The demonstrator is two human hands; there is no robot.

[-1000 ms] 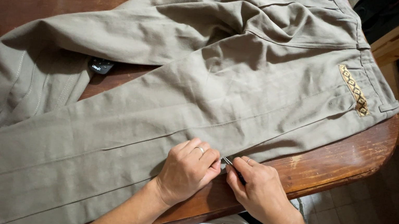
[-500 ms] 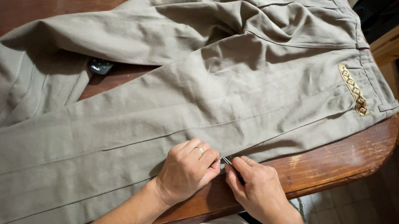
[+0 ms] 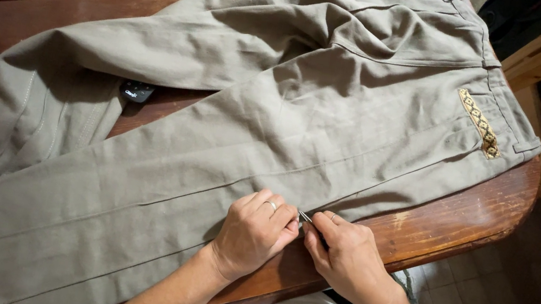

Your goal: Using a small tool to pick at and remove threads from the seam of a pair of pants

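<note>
Head view: trousers (image 3: 274,124) are spread on the desk (image 3: 461,216); the seam edge is pinched by left hand (image 3: 255,232), a thin metal tool (image 3: 307,218) gripped by right hand (image 3: 348,256); stitching progress cannot be told

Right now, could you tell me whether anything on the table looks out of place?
A small black object lies half tucked under the far leg of the trousers, which is crumpled rather than flat. Otherwise nothing stands out.

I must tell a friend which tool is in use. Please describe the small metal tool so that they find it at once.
On the wooden table lie olive trousers. At their near edge the left hand and right hand meet; the thin metal tool glints between them, the only shiny thing there besides a finger ring.
</note>
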